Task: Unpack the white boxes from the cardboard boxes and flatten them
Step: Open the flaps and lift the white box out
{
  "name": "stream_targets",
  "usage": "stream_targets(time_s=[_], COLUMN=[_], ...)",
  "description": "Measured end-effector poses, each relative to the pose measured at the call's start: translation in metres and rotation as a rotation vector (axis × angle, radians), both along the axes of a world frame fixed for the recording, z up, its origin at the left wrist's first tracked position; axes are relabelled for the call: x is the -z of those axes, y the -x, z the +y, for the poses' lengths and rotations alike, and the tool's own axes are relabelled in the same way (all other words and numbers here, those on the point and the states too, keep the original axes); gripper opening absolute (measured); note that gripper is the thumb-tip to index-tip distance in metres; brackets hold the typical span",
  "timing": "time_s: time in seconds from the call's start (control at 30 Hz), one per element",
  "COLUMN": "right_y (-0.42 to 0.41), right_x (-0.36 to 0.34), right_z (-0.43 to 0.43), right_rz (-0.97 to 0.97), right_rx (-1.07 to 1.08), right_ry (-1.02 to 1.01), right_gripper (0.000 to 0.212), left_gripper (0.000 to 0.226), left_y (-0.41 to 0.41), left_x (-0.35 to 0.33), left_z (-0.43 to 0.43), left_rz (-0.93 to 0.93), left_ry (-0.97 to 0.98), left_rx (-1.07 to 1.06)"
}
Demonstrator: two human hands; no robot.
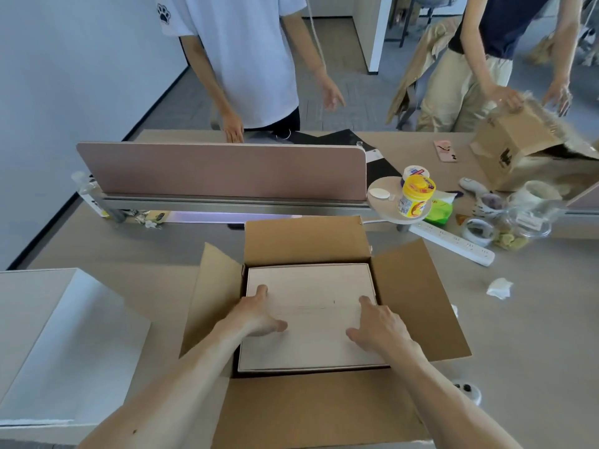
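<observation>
Both hands (259, 314) atop white box (311, 286)

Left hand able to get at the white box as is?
Likely yes: the cardboard box flaps are folded out, and the left hand rests on the white box top. Side gaps look tight, though.
</observation>
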State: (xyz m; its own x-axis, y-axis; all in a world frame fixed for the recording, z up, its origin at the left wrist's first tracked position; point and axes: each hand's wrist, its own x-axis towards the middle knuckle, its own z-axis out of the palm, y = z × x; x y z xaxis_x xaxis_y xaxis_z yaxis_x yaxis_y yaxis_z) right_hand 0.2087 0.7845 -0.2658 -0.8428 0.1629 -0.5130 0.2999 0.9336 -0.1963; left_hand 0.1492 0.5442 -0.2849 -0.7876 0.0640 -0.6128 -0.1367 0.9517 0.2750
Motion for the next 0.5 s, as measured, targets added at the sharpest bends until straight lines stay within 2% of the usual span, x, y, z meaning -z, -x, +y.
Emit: stream_targets(time_s=[0.17, 0.3, 0.4, 0.5], right_y=[0.018, 0.028, 0.029, 0.032], right_x=[-0.002, -0.009, -0.012, -0.01], right_z=[-0.002, 0.005, 0.006, -0.001], right_rz=[-0.098, -0.147, -0.18, -0.204], right_rx=[-0.068, -0.076, -0.153, -0.151], right_ry=[-0.067, -0.026, -0.095, -0.088], right_gripper=[0.064, 0.072, 0.067, 0.068], left_gripper=[0.094, 0.097, 0.092, 0.099], left_y=[-0.01, -0.01, -0.011, -0.009], left_x=[0.015, 0.016, 0.02, 0.026], left_z=[-0.006, -0.012, -0.014, -0.019], left_rz=[0.056, 0.092, 0.123, 0.117], left_ry=[-0.08, -0.099, -0.108, -0.123], left_rx=[-0.085, -0.081, -0.061, -0.051])
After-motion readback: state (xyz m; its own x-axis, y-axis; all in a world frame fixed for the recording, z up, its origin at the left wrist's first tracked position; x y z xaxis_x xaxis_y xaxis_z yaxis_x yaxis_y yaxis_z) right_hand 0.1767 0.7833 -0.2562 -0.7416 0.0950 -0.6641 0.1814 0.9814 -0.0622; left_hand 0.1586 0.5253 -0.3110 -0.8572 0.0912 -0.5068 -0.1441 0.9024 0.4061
